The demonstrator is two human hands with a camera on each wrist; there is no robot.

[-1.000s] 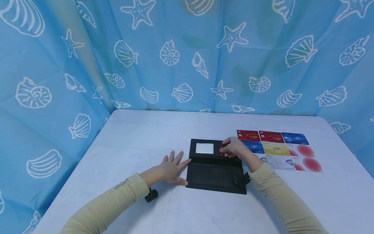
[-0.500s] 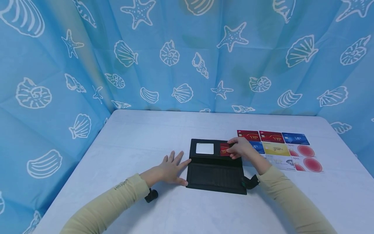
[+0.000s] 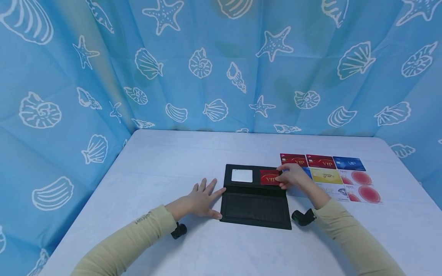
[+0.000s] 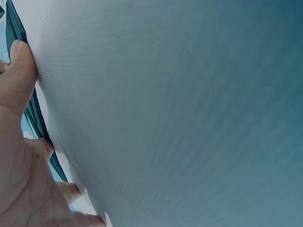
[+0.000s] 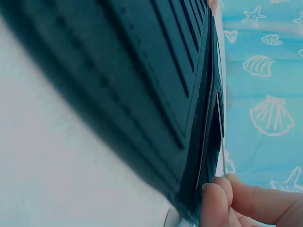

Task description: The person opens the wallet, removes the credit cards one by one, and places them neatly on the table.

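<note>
A black wallet (image 3: 255, 211) lies unfolded on the table, with a white panel (image 3: 241, 175) in its upper left part. My right hand (image 3: 294, 177) pinches the right end of a red VIP card (image 3: 268, 178) between thumb and fingers at the wallet's upper right. In the right wrist view, that card appears edge-on, a thin line rising from the fingertips (image 5: 217, 198) beside the wallet (image 5: 137, 80). My left hand (image 3: 200, 201) is spread flat, its thumb and a finger touching the wallet's left edge. The left wrist view shows this hand (image 4: 23, 156) along the wallet's dark edge.
To the right, several cards lie edge to edge in rows: red cards (image 3: 321, 161), a blue card (image 3: 348, 163), a gold card (image 3: 325, 175) and white cards with red circles (image 3: 368, 193). The right hand partly covers some. A blue shell-patterned curtain (image 3: 214, 69) hangs behind the table (image 3: 172, 153).
My right hand has moved right along the wallet, and the red card has slid with it; much more of its face now shows. The left hand and wallet have stayed in place.
</note>
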